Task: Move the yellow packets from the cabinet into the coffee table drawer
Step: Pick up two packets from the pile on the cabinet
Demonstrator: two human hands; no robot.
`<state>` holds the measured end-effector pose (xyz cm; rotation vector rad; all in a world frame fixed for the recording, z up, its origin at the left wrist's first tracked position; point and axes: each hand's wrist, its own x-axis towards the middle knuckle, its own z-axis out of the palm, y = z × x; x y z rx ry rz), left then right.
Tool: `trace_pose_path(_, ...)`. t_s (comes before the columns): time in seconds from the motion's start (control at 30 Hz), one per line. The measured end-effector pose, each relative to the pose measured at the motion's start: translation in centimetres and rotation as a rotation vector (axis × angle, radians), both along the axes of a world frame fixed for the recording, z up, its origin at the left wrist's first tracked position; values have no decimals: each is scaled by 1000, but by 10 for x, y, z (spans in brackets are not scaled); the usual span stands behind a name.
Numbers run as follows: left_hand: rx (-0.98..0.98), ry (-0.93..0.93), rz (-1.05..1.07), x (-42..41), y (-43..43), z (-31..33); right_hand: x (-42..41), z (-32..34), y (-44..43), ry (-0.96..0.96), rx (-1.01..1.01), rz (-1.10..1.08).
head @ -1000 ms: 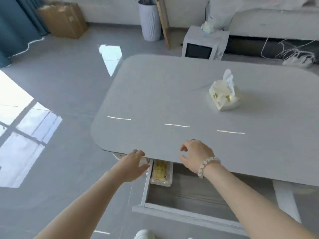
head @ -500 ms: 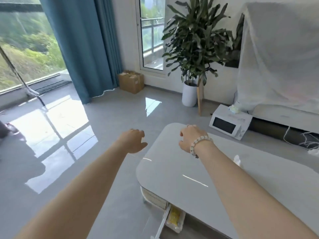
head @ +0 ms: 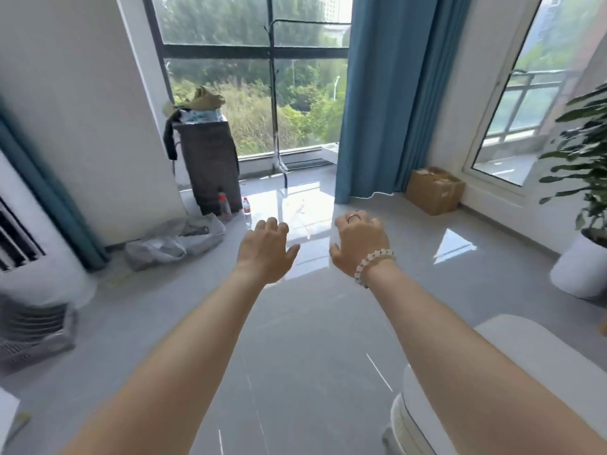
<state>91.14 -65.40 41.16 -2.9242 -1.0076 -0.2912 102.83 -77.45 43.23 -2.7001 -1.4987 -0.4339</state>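
Note:
My left hand and my right hand are stretched out in front of me over the grey floor, both holding nothing, fingers loosely bent. The right wrist wears a bead bracelet. Only a rounded corner of the coffee table shows at the lower right. The drawer, the yellow packets and the cabinet are out of view.
A dark tall bin with clothes on top stands by the window, two bottles at its foot. A plastic bag lies on the floor. A cardboard box, a white plant pot and a white appliance stand around.
The view has swung left and up, away from the coffee table and its open drawer toward the window. Both hands came off the table edge and now hover in the air.

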Motion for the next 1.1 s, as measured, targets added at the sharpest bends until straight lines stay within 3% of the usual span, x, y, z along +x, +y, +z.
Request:
trace_pose_path(0.4,25,43,394,-125,226,-11,-92,-12,273,38,13,376)
trace_pose_path(0.63,-49,100,558,-166,303,-28,-125,-28,380,135,2,525)
trace_pose_path(0.9,-87,129,756,-202,409,-36,-155,-31,531,117,-52,756)
trace_pose_path(1.1,-60,93,1008,-259,466,-27,-217,-29,629,140,-94,967)
